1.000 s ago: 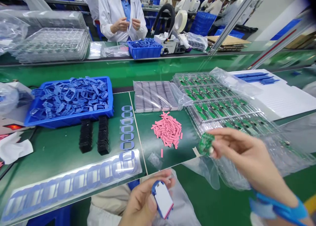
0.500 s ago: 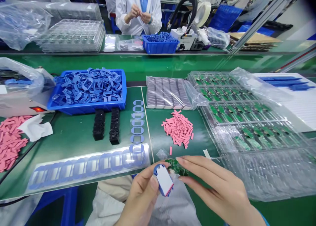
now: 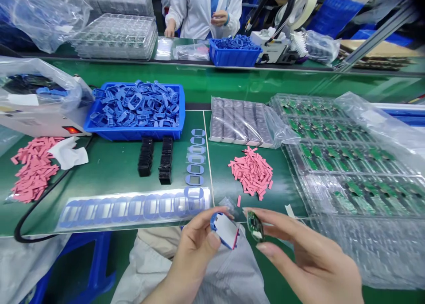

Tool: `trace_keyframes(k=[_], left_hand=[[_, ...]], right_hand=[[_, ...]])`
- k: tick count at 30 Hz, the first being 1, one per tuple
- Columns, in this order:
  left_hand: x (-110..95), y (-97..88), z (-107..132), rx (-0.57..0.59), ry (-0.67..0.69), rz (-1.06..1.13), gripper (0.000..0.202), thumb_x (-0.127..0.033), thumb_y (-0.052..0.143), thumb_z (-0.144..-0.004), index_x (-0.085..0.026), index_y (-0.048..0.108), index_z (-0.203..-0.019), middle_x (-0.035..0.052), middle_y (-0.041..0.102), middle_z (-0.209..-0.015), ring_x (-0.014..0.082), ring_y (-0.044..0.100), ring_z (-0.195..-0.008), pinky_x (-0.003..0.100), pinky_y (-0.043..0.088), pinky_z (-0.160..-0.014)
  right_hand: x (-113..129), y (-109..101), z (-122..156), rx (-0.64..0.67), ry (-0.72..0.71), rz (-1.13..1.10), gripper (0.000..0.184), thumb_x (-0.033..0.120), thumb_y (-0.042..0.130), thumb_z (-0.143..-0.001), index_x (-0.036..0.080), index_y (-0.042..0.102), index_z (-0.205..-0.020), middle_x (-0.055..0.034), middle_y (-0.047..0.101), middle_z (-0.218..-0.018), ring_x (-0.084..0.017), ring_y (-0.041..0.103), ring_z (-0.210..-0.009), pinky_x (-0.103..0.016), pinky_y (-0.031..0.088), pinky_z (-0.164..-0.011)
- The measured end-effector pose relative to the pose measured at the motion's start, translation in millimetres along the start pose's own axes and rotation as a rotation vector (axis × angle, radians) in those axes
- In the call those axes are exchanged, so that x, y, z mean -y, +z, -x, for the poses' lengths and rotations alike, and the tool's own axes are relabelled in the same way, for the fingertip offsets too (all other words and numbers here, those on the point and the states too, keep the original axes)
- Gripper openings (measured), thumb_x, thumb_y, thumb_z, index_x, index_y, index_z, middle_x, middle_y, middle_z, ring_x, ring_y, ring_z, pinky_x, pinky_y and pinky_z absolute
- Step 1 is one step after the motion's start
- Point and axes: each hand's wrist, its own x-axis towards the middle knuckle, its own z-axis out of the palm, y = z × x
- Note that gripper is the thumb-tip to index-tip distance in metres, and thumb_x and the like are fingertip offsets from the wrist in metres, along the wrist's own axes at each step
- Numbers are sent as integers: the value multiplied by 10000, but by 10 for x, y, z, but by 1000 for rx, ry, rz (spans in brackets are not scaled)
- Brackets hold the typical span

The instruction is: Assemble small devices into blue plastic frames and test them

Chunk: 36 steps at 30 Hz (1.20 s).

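Between thumb and fingers, my left hand (image 3: 199, 246) grips a blue plastic frame (image 3: 216, 222) with a white flat block (image 3: 226, 231) in it and a pink strip along one edge. My right hand (image 3: 305, 246) pinches a small green circuit board (image 3: 255, 227) by its edges, tilted nearly upright. A short gap separates the board from the blue frame. Both hands are above my lap at the table's front edge. Just beyond them lie a small clear plastic piece (image 3: 227, 203) and a single pink strip (image 3: 239, 201).
A pile of pink strips (image 3: 251, 173) lies ahead, with bagged grey-white blocks (image 3: 241, 122) behind it. Clear trays of circuit boards (image 3: 348, 153) stand right. Leftward are a blue bin (image 3: 133, 133) of frames, black stacks (image 3: 165, 162) and a sheet of blue stickers (image 3: 133, 210). A co-worker (image 3: 206, 12) stands opposite.
The circuit board in my right hand has moved away from the blue frame and turned more upright. The view has shifted left. Across the bench, the co-worker's hands have separated.
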Motion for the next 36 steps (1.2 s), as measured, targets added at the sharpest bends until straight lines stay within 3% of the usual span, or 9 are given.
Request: trace_keyframes(k=[3, 10, 23, 29, 32, 36], left_hand=[[5, -9, -19, 25, 99, -32, 274, -341, 721, -741, -287, 710, -1010, 9, 748, -991, 120, 667, -880, 153, 504, -755], [-14, 14, -23, 51, 258, -41, 262, -206, 725, -751, -295, 701, -996, 6, 770, -987, 122, 702, -902, 145, 523, -799], [-33, 11, -8, -47, 313, -115, 260, -157, 744, -719, -268, 733, -953, 43, 773, -964, 185, 708, -915, 218, 552, -814], [-54, -23, -22, -140, 413, -313, 299, -153, 809, -618, -303, 769, -873, 17, 735, -870, 143, 695, -743, 180, 573, -663], [-75, -28, -11, -161, 435, -411, 360, -118, 823, -582, -324, 765, -871, -10, 746, -720, 97, 671, -594, 126, 547, -577], [-106, -2, 12, -205, 331, -406, 363, -104, 823, -572, -336, 764, -845, -14, 785, -688, 135, 714, -564, 144, 572, -571]], right_hand=[[66, 13, 4, 24, 34, -41, 297, 292, 645, -824, 280, 589, -1115, 18, 724, -995, -131, 713, -752, -183, 599, -712], [113, 35, -56, 123, -115, 90, 312, 235, 632, -840, 216, 572, -1145, -13, 711, -1049, -132, 711, -815, -175, 570, -811], [170, 64, -67, 120, -158, 38, 431, 139, 661, -800, 228, 558, -1210, 0, 689, -1100, -168, 698, -898, -237, 582, -849], [153, 69, -62, 111, -191, 42, 484, 112, 675, -777, 223, 562, -1234, -12, 682, -1109, -195, 696, -906, -273, 597, -840], [159, 58, -59, 73, -251, 61, 500, 71, 679, -751, 215, 582, -1220, -12, 696, -1073, -198, 702, -885, -261, 606, -818], [164, 31, -15, 96, -280, 144, 578, 36, 665, -741, 200, 533, -1279, -36, 670, -1128, -220, 675, -969, -298, 597, -853]])
